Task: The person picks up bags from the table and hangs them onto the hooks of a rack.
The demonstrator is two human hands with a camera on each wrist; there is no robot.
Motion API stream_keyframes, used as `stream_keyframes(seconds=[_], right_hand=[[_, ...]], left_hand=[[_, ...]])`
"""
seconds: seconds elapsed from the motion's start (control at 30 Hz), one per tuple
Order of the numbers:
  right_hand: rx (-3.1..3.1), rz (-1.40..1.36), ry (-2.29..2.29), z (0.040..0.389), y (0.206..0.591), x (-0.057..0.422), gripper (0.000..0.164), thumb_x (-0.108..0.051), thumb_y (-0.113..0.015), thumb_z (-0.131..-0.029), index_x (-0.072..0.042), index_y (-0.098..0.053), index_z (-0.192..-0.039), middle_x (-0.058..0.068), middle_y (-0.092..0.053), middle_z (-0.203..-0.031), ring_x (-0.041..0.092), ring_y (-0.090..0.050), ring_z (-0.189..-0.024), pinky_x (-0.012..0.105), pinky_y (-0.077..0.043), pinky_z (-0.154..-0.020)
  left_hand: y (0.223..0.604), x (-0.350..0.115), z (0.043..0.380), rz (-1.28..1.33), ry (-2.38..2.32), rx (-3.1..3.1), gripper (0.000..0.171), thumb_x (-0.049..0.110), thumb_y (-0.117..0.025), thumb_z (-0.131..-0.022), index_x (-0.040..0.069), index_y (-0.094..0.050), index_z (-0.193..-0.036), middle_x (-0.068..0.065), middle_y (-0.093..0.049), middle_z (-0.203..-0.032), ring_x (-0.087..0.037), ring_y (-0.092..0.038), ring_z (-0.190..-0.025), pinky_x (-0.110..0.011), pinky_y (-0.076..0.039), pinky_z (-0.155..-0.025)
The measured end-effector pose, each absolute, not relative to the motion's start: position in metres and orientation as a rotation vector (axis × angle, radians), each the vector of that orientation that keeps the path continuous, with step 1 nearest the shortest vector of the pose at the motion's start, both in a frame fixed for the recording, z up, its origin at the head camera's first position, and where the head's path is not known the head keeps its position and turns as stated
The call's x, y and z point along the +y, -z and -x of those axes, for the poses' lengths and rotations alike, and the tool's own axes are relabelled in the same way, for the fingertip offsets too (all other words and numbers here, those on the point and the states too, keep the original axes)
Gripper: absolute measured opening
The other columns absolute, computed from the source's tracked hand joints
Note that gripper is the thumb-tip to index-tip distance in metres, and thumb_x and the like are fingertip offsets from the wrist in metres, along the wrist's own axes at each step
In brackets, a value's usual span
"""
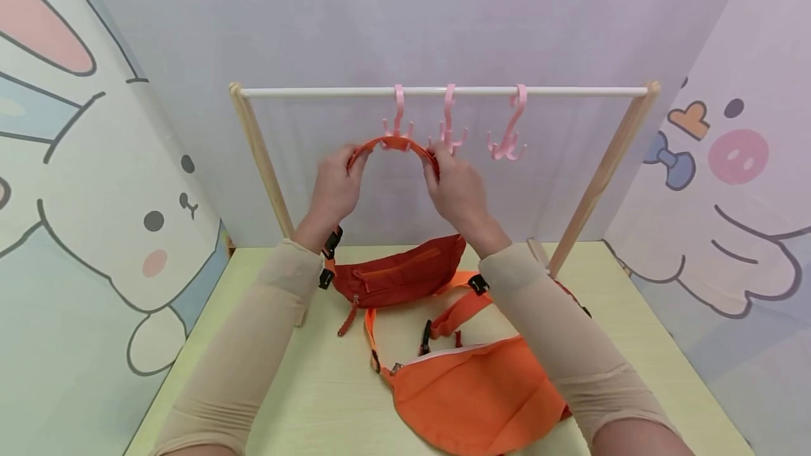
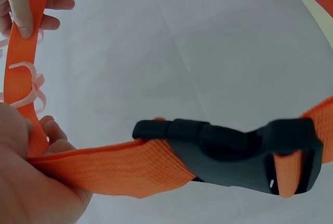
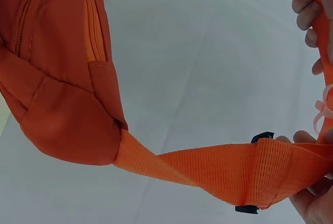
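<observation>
An orange webbing strap [image 1: 397,142] arches between my two hands, crossing the prongs of the leftmost pink hook [image 1: 398,110]. My left hand [image 1: 337,185] grips one side of the strap and my right hand [image 1: 457,188] holds the other, thumbs against the webbing. In the left wrist view, hook prongs overlap the strap, and a black buckle [image 2: 234,151] hangs beside the left hand. The strap runs down to a rust-red waist bag [image 1: 399,273] below the hands. Its end with a zip pocket [image 3: 67,78] and a black strap slider [image 3: 246,209] show in the right wrist view.
Two more pink hooks [image 1: 448,118] [image 1: 509,125] hang from the white rail [image 1: 317,92] of a wooden-legged rack. A brighter orange waist bag [image 1: 475,393] with straps lies on the pale table [image 1: 317,400], partly behind my right forearm. Cartoon-printed panels [image 1: 95,181] flank both sides.
</observation>
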State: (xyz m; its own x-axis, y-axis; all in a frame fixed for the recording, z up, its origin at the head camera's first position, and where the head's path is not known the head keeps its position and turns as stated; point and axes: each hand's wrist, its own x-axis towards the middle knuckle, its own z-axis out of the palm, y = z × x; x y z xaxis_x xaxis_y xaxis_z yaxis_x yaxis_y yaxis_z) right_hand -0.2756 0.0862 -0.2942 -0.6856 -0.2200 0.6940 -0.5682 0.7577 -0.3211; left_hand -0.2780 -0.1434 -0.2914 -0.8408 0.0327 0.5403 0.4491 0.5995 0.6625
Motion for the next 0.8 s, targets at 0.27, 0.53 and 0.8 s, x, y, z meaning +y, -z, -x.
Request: stream_keyframes(seconds=[0.27,0.53,0.8], right_hand=[[-2.393,-0.55,-0.665,0.286,0.302,0.082,0.022,-0.024,-0.057,-0.111,-0.004,-0.065,-0.118,0.01,-0.065,-0.081,0.027,-0.059,-0.063,0.042,-0.056,-0.061],[-2.512,-0.559,-0.696,0.292,0.311,0.081,0.027,-0.026,-0.051,-0.114,-0.003,-0.063,-0.122,0.009,-0.064,-0.085,0.028,-0.06,-0.069,0.044,-0.055,-0.067],[-2.564,-0.564,-0.776,0.294,0.323,0.084,0.035,-0.027,-0.055,-0.112,-0.001,-0.056,-0.135,0.009,-0.057,-0.086,0.029,-0.055,-0.069,0.043,-0.047,-0.064]], left_hand=[[0.3,-0.143,0.277,0.377,1.18,-2.4,0.037,0.03,-0.051,-0.114,0.003,-0.065,-0.135,-0.013,-0.058,-0.091,-0.028,-0.046,-0.072,-0.037,-0.04,-0.064],[0.322,-0.146,0.277,0.31,1.209,-2.424,0.03,0.022,-0.055,-0.113,0.0,-0.061,-0.133,-0.013,-0.058,-0.092,-0.028,-0.049,-0.075,-0.037,-0.043,-0.066],[0.345,-0.149,0.273,0.301,1.242,-2.416,0.029,0.013,-0.058,-0.109,0.002,-0.059,-0.136,-0.012,-0.051,-0.084,-0.027,-0.046,-0.066,-0.037,-0.04,-0.059]])
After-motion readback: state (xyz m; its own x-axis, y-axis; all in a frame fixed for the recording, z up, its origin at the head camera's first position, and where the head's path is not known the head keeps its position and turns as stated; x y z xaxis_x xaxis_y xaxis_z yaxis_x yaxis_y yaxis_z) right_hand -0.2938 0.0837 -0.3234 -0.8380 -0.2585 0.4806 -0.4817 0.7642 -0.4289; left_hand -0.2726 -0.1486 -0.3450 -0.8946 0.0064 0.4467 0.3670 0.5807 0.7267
